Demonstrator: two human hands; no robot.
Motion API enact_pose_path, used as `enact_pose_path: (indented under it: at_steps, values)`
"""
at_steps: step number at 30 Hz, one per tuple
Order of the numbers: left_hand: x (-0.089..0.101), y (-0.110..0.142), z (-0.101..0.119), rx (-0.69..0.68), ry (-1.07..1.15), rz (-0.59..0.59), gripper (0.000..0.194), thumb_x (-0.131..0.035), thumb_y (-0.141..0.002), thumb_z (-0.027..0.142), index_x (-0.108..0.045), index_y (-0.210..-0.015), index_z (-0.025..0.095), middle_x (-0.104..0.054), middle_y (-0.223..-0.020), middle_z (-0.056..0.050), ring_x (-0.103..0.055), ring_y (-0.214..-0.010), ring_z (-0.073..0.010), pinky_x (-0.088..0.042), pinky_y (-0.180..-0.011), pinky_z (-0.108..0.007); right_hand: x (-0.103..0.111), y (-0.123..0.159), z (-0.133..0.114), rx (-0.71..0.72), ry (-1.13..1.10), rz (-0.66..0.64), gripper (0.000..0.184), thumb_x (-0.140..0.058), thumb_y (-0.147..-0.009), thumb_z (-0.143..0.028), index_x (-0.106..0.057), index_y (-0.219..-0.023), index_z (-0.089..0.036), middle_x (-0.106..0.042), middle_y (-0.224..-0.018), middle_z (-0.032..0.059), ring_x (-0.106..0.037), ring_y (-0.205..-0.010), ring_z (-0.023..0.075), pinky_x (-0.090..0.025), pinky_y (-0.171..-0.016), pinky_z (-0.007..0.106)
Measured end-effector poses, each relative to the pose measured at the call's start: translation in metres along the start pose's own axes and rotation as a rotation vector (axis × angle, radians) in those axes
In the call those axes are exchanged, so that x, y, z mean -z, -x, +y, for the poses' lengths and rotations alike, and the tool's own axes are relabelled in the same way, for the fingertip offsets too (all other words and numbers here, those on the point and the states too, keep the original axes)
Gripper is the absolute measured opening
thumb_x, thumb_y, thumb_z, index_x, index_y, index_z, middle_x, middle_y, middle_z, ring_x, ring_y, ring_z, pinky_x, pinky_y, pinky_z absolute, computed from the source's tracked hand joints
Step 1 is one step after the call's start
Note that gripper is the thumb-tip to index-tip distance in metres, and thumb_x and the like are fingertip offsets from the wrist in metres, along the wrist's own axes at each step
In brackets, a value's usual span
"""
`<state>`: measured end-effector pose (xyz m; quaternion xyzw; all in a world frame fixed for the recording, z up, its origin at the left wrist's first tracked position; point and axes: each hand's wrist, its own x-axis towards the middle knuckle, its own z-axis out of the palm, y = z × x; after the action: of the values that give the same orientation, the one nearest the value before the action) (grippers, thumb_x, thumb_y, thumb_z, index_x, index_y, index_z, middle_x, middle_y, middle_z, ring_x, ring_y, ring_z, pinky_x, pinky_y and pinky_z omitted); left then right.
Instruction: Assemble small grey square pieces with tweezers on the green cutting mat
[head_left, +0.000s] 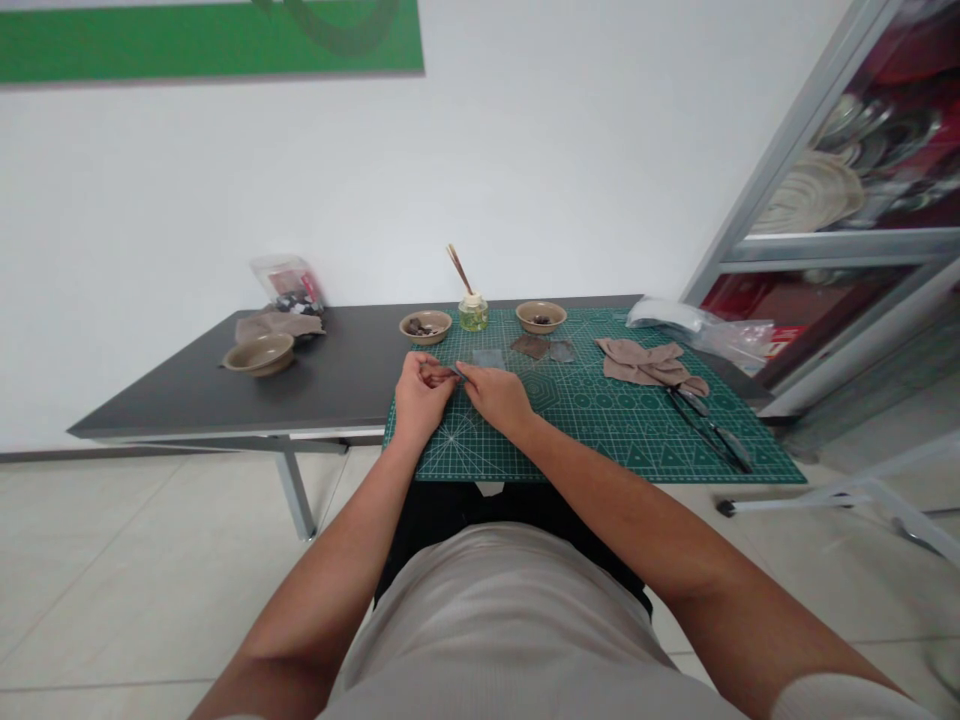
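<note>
Over the green cutting mat [637, 440], my left hand [422, 392] and my right hand [496, 395] meet in a pinch. Between their fingertips is a small dark, thin piece [453, 371], too small and too covered by fingers to name. Just beyond them lies a pale, see-through sheet [488, 357] on the mat. To its right are a brown flat piece [531, 346] and a greyish clear piece [562, 351]. A tan bowl with small dark bits [425, 327] stands behind my left hand; a second tan bowl [541, 318] is farther right.
A reed diffuser bottle [473, 312] stands between the bowls. Rightward lie a brown cloth [646, 362], eyeglasses [709, 430] and plastic bags [697, 325]. On the dark table [330, 390] at left are another bowl [260, 355], a cloth [279, 325] and a clear container [289, 283].
</note>
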<state>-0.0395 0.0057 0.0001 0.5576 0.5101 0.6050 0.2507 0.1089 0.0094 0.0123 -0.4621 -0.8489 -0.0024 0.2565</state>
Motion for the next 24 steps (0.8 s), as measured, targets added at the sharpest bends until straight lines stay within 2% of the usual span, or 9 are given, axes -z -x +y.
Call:
enact_pose_path:
  at_steps: [5,10,14,17,21,24]
  values:
    - [0.0,-0.002,0.0,-0.037,0.032,-0.036,0.036,-0.069,-0.066,0.019,-0.045,-0.092,0.023,-0.063,-0.066,0.006,-0.062,-0.061,-0.0121,-0.047,-0.063,-0.023,-0.004,0.0,0.002,0.063,-0.038,0.037,0.039,-0.046,-0.096,-0.017,-0.057,-0.133,-0.021,-0.062,-0.132,0.0062,-0.064,-0.111,0.0203,-0.05,-0.094,0.032]
    - [0.003,-0.004,0.001,-0.002,0.178,-0.025,0.036,-0.074,-0.064,0.022,-0.051,-0.091,0.02,-0.069,-0.077,0.001,-0.066,-0.069,-0.0139,-0.051,-0.069,-0.027,-0.007,-0.002,0.006,-0.057,-0.125,0.133,0.035,-0.051,-0.092,-0.015,-0.065,-0.123,-0.022,-0.07,-0.118,0.0064,-0.068,-0.103,0.0217,-0.052,-0.091,0.034]
    - [0.005,-0.005,0.001,0.041,0.055,-0.034,0.023,-0.071,-0.069,0.026,-0.064,-0.088,0.017,-0.068,-0.074,-0.001,-0.065,-0.069,-0.0158,-0.05,-0.068,-0.028,-0.005,-0.002,0.009,-0.086,-0.185,0.196,0.037,-0.05,-0.091,-0.015,-0.063,-0.125,-0.021,-0.07,-0.117,0.0057,-0.067,-0.103,0.0212,-0.052,-0.093,0.034]
    - [0.005,-0.006,-0.002,-0.01,-0.02,-0.064,0.02,-0.069,-0.071,0.026,-0.069,-0.089,0.017,-0.068,-0.078,-0.002,-0.063,-0.07,-0.0149,-0.05,-0.071,-0.029,-0.005,-0.002,0.01,-0.076,-0.238,0.236,0.036,-0.05,-0.09,-0.014,-0.065,-0.122,-0.022,-0.07,-0.117,0.0044,-0.066,-0.105,0.0199,-0.051,-0.095,0.034]
    - [0.003,-0.009,-0.008,-0.006,0.091,-0.105,0.027,-0.066,-0.07,0.02,-0.063,-0.097,0.02,-0.066,-0.08,0.001,-0.061,-0.066,-0.0123,-0.05,-0.068,-0.027,-0.005,-0.003,0.01,-0.006,-0.287,0.223,0.033,-0.052,-0.087,-0.011,-0.067,-0.115,-0.021,-0.069,-0.118,0.0048,-0.064,-0.109,0.0195,-0.049,-0.098,0.034]
    - [0.003,-0.01,-0.01,0.007,0.075,-0.115,0.02,-0.062,-0.07,0.018,-0.06,-0.09,0.019,-0.064,-0.076,0.002,-0.062,-0.066,-0.0122,-0.05,-0.068,-0.027,-0.006,-0.003,0.01,0.059,-0.305,0.19,0.033,-0.054,-0.086,-0.009,-0.066,-0.114,-0.019,-0.068,-0.119,0.006,-0.063,-0.111,0.0197,-0.048,-0.1,0.034]
